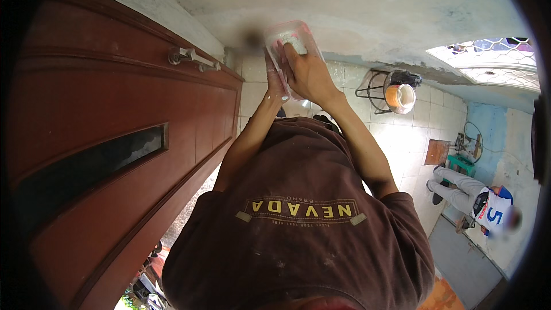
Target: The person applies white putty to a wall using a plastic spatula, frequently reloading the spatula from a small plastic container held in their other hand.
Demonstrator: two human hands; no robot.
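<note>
A shallow clear plastic tub (314,45), pinkish at its rim, is held out in front of me near the wall. White paste (295,44) lies inside it. My left hand (276,80) is closed round the tub's left side and has white smears near the wrist. My right hand (313,78) reaches over the tub from the right. Its fingers are curled, with one digit down at the paste; whatever they grip, if anything, is hidden under the hand.
A brown wooden door (109,86) with a metal handle (194,58) stands close on my left. Ahead rises a patchy plastered wall (367,11). To the right, a round stool (376,92) has an orange-and-white bucket (400,98) by it. Farther right is another person (488,204) near a green stool (461,165).
</note>
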